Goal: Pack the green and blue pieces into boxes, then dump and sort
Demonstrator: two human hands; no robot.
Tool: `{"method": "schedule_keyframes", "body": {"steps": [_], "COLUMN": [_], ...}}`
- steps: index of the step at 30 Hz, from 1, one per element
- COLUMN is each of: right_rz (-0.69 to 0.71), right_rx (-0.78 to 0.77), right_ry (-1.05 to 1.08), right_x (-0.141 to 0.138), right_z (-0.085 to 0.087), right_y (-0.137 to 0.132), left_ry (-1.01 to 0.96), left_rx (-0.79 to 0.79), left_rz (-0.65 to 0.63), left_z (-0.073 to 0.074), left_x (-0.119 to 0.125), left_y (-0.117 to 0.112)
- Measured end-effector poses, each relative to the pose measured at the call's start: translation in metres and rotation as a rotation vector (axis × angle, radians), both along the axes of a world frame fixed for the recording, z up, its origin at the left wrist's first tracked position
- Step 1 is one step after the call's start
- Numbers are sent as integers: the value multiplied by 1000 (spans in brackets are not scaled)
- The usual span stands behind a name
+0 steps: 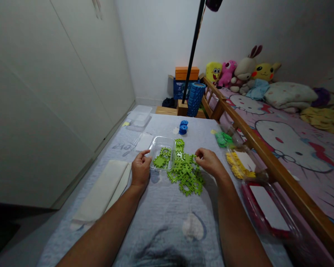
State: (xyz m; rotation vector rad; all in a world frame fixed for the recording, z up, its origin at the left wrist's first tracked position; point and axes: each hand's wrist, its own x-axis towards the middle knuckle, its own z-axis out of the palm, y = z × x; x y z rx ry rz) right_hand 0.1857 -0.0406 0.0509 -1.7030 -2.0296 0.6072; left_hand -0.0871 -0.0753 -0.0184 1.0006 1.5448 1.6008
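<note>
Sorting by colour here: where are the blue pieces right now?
In the head view, the blue pieces lie centre, on the grey sheet beyond the clear tray and the green pile.

Black pole's [193,52] top beyond upper edge

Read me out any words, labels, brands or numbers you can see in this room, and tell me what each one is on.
Nothing can be read for sure.
Blue box by the far wall: pale print, too blurred.
Grey sheet: dark marks near its left edge, too blurred.
White card in the red tub: looks blank.
Clear tub, green tiles: no print seen.
</note>
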Motion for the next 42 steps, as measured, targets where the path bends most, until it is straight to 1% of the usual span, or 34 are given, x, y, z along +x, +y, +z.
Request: {"method": "schedule_keyframes", "body": {"steps": [3,6,9,12,15,17,19,21,23,25,27,29,30,31,34,36,39,42], "right_rz": [22,117,188,218,221,241,292,339,328,247,122,17,3,18,119,150,153,192], "right_rx": [132,238,313,322,295,263,234,221,226,241,251,207,183,174,178,155,105,98], "right_ry": [114,124,-10,-192,-341,-396,-402,-349,-258,-179,-151,-172,-191,-203,-221,-229,-237,-228], "right_x": [-20,-52,-85,-111,-127,-132,-132,-127,-116,-100,-83,-67,-61,-57,-52,-54,-57,-54], "right_z": [11,17,16,11,7,5,5,5,6,4,-2,-14,-22,-30,-52,-61,-67,-64], "right_y": [1,5,14,22,26,25,25,26,31,42,57,73,81,88,102,107,112,115], "left_ry": [27,37,46,51,34,23,19,17,17,17,20,19,16,12,8,7,5,2], "left_rx": [-2,-6,-10,-6,0,-1,0,6,11,12,11,13,13,13,10,13,18,15], "left_rz": [1,-2,-4,-9,-8,-7,-8,-8,-10,-14,-15,-7,-4,-2,-6,-9,-14,-19], "left_z": [1,3,4,4,4,4,4,4,3,2,0,0,0,0,1,2,1,0], "left_x": [1,1,2,2,2,2,2,2,2,1,1,1,1,1,2,2,1,1], "left_y": [-1,-1,-2,-2,-2,-2,-2,-2,-2,-2,-2,-1,-1,-1,-1,-1,-1,-1]}}
